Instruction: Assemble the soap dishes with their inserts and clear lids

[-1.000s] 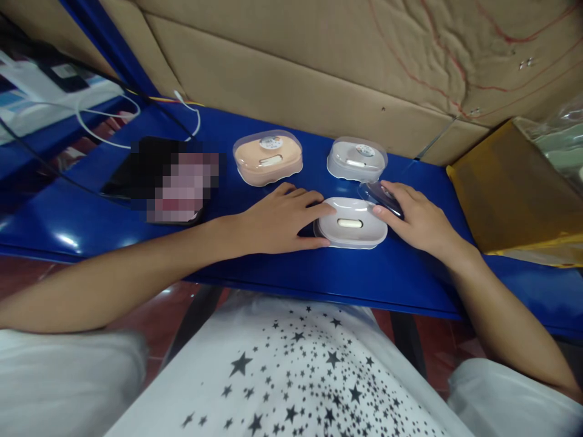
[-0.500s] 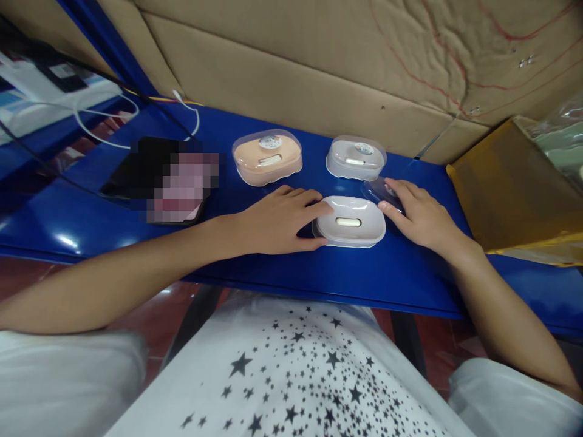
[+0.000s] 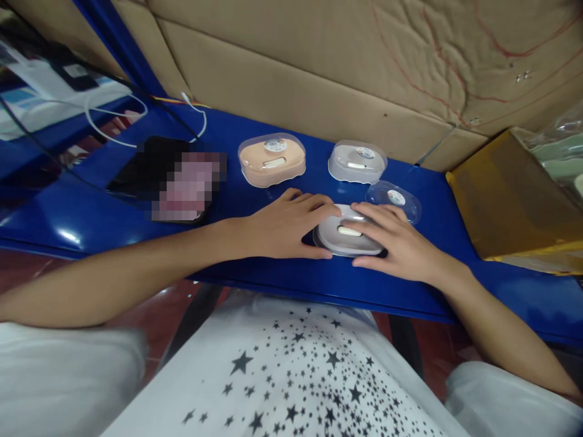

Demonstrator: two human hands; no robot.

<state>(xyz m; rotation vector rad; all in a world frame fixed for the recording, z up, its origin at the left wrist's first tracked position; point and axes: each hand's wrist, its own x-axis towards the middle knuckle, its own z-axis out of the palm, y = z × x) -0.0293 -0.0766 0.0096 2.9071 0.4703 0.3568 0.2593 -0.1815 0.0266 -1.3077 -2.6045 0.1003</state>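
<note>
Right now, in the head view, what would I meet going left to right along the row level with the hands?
Pixelated item → left hand → pale container → right hand → taped brown box.

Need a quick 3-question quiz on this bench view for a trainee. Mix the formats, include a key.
1. True or false: the front dish is covered.
2. What colour is the covered dish at the back left? A) grey B) peach C) green
3. Fill in: the right hand reaches over the right part of the front dish, while the left hand is at its ___ end.

Key:
1. False. It is open; a clear lid with a round sticker lies on the blue table, beyond the right hand.
2. B
3. left
</note>
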